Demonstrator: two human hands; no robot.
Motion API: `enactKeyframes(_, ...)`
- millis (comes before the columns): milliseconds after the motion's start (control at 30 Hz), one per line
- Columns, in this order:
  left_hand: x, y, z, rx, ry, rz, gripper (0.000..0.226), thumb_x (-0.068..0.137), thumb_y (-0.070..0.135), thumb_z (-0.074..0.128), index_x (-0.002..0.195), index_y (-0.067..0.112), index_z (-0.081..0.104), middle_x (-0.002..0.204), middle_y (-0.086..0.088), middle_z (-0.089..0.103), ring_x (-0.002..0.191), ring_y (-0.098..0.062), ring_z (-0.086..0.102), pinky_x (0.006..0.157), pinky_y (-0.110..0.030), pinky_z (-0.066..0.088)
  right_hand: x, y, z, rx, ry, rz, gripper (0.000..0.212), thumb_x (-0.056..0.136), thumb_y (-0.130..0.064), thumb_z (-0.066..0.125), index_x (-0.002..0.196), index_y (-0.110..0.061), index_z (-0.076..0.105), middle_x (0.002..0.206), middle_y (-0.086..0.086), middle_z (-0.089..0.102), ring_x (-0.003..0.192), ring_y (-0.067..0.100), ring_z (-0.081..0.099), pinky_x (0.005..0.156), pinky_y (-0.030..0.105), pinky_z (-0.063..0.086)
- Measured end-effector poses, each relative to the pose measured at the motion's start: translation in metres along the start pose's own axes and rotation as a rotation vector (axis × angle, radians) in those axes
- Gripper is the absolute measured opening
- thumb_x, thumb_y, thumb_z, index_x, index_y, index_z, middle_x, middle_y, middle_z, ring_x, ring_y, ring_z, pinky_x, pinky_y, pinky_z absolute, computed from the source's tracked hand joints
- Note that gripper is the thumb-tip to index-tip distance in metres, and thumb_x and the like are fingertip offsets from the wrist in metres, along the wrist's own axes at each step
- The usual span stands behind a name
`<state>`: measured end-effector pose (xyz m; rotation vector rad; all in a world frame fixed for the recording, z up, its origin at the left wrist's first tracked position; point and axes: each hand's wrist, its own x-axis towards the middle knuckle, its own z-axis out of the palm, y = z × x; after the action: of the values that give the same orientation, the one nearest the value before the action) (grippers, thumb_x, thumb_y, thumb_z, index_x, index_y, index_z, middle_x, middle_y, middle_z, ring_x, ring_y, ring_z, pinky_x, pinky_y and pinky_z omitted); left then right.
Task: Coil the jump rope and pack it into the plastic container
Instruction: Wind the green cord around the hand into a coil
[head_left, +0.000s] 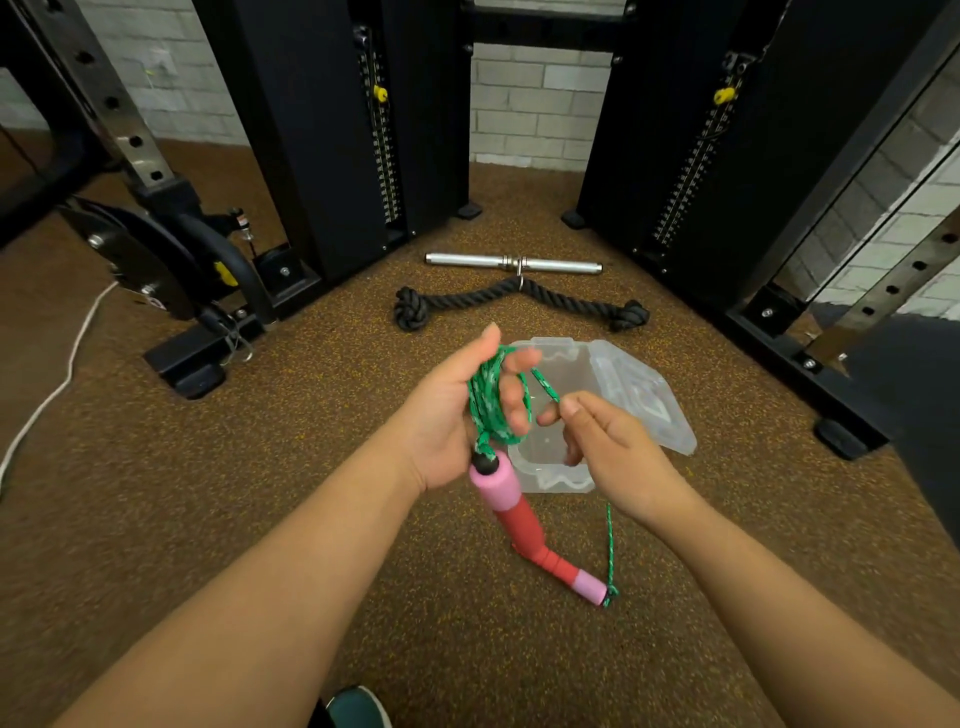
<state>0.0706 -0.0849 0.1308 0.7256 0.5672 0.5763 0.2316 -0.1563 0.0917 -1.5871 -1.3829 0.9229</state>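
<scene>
Several loops of a green jump rope are wound around the fingers of my left hand. One pink and red handle hangs from that hand. My right hand pinches a strand of the rope just right of the coil. From it the rope drops to the second handle, which lies on the floor. A clear plastic container sits on the floor below both hands, its lid open to the right.
A black rope attachment and a metal bar lie on the brown floor beyond the container. Black weight-stack towers stand left and right. A white cord runs at far left. A shoe toe shows at the bottom edge.
</scene>
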Motion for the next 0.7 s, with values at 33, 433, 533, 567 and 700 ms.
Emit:
enactKeyframes(33, 0.001, 0.002, -0.002, -0.039, -0.006, 0.010, 0.050, 0.097, 0.046, 0.036, 0.102, 0.008, 0.068, 0.061, 0.000, 0.066, 0.052, -0.013, 0.060, 0.059, -0.024, 0.050, -0.001, 0.002, 0.001, -0.088, -0.012, -0.001, 0.029, 0.100, -0.029, 0.039, 0.086, -0.026, 0.063, 0.058, -0.009, 0.048, 0.059, 0.012, 0.049, 0.064, 0.038, 0.045)
enactKeyframes(433, 0.005, 0.001, -0.001, 0.136, 0.061, -0.036, 0.095, 0.082, 0.077, 0.004, 0.152, 0.014, 0.009, 0.136, -0.013, 0.057, 0.126, -0.021, 0.054, 0.108, -0.032, 0.033, -0.019, -0.018, 0.017, -0.673, -0.232, -0.264, 0.025, 0.097, -0.039, 0.032, 0.077, -0.026, 0.040, 0.075, -0.006, 0.054, 0.072, 0.019, 0.052, 0.062, 0.039, 0.043)
enactKeyframes(533, 0.004, -0.001, -0.005, 0.459, 0.044, -0.126, 0.102, 0.079, 0.078, -0.006, 0.150, 0.011, 0.025, 0.131, 0.004, 0.059, 0.116, -0.006, 0.058, 0.089, -0.019, 0.042, -0.021, -0.030, 0.019, -0.625, -0.229, -0.297, 0.029, 0.092, -0.044, 0.030, 0.076, -0.025, 0.045, 0.071, -0.007, 0.055, 0.069, 0.014, 0.052, 0.061, 0.037, 0.044)
enactKeyframes(567, 0.003, -0.002, -0.008, 0.546, 0.033, -0.156, 0.104, 0.079, 0.077, -0.007, 0.148, 0.010, 0.031, 0.133, 0.008, 0.056, 0.114, -0.003, 0.059, 0.089, -0.017, 0.043, -0.021, -0.035, 0.016, -0.569, -0.205, -0.291, 0.031, 0.091, -0.045, 0.032, 0.077, -0.024, 0.050, 0.070, -0.008, 0.056, 0.067, 0.011, 0.052, 0.060, 0.035, 0.043)
enactKeyframes(700, -0.007, 0.000, 0.004, 0.742, 0.008, -0.153, 0.090, 0.090, 0.065, -0.006, 0.133, 0.006, 0.046, 0.113, -0.020, 0.068, 0.114, -0.014, 0.062, 0.102, -0.018, 0.041, -0.016, -0.046, 0.001, -0.229, -0.134, -0.205, 0.028, 0.094, -0.038, 0.045, 0.077, -0.021, 0.060, 0.064, -0.003, 0.061, 0.063, 0.012, 0.059, 0.063, 0.037, 0.049)
